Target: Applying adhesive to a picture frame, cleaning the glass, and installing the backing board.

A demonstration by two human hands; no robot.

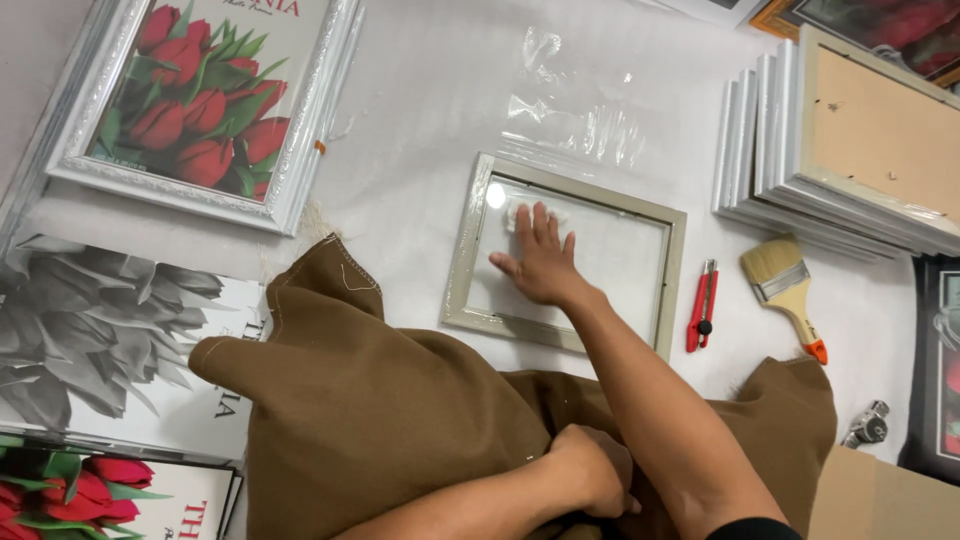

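Observation:
A silver-grey picture frame [458, 275] with a glass pane [625, 262] lies flat on the white surface. My right hand [542, 268] rests palm down on the glass, its fingers pressing a small white cloth [522, 212] near the pane's upper left corner. My left hand [597, 470] is curled into a fist on a brown cloth [380, 400] that is spread in front of me, below the frame. My right forearm crosses over that cloth.
A white-framed red tulip picture [200, 100] lies at the upper left, with more prints [100, 330] below it. A stack of white frames [800, 150] sits at the right. A red utility knife [702, 305], a paintbrush [785, 285], crumpled clear film [575, 110] and a cardboard box [880, 500] surround the frame.

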